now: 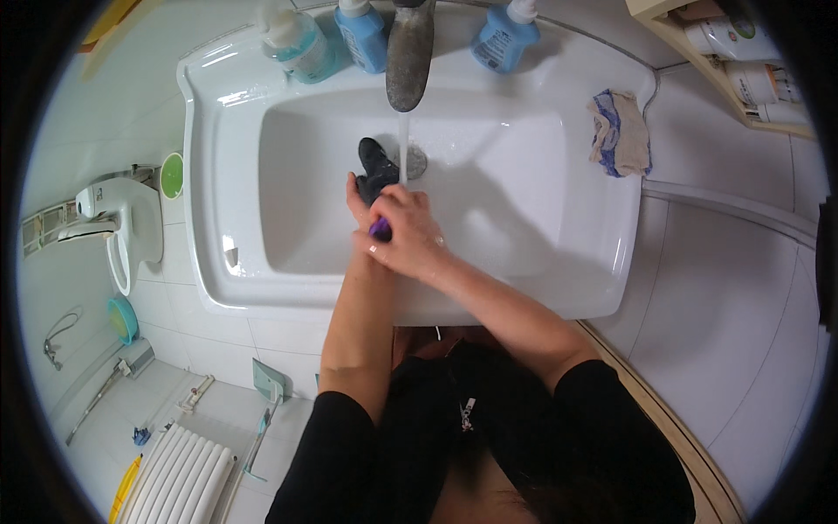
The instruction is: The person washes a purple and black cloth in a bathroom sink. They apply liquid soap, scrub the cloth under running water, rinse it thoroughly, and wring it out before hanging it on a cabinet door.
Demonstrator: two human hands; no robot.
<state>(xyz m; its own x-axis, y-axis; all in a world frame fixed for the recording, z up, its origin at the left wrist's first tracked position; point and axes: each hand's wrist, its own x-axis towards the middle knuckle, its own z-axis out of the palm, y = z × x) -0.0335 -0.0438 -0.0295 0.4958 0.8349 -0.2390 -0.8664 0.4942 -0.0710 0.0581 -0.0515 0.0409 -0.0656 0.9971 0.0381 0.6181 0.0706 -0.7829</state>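
Note:
My left hand (355, 200) holds a wet black item (376, 167) with a rounded end, perhaps a shoe; its lower part is hidden by my hands. Crossing over my left wrist, my right hand (414, 229) grips a small purple object (380, 229), mostly covered by the fingers, so its kind is unclear. Water (403, 141) runs from the worn metal faucet (410, 72) and falls just beside the black item. Under both hands lies the white ceramic washbasin (510, 281), with its round drain (415, 162) right of the black item.
Pump bottles, one teal (308, 56) and two blue (364, 39), (504, 42), line the back ledge. A folded cloth (622, 134) lies on the right rim. An open shelf (707, 72) juts in at upper right. To the left are a green cup (172, 175) and a white radiator (177, 481).

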